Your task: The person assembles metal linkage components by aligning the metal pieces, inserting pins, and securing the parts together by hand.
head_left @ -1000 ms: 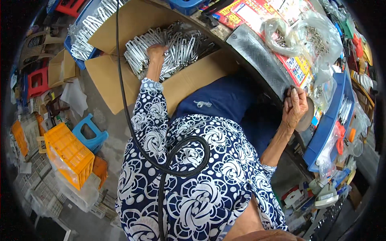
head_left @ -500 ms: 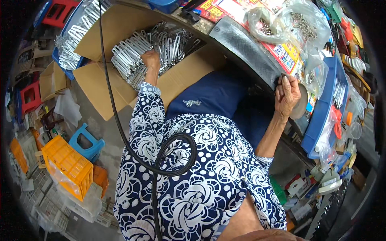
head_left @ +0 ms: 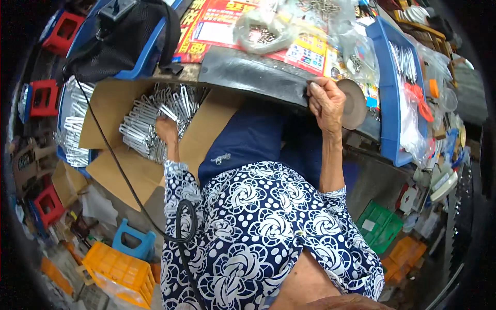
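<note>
My left hand [head_left: 166, 130] reaches down into an open cardboard box [head_left: 111, 111] at my left and closes on the silver metal parts [head_left: 155, 121] piled inside it. My right hand [head_left: 325, 101] grips the front edge of the dark workbench mat [head_left: 253, 77], next to a round tan disc [head_left: 355, 103]. My patterned blue-and-white sleeves and dark blue trousers fill the middle of the view.
On the bench lie clear bags of small metal parts [head_left: 263, 31], a red printed sheet [head_left: 217, 26] and a blue tray [head_left: 392, 93]. A black cable [head_left: 124, 175] runs across the box. Below are a blue stool [head_left: 133, 240], an orange crate [head_left: 116, 271], red stools [head_left: 44, 98] and a green crate [head_left: 380, 225].
The view has tilted and shifted, so box and bench sit lower in frame. My left hand stays in the pile of metal parts; my right hand stays on the bench edge.
</note>
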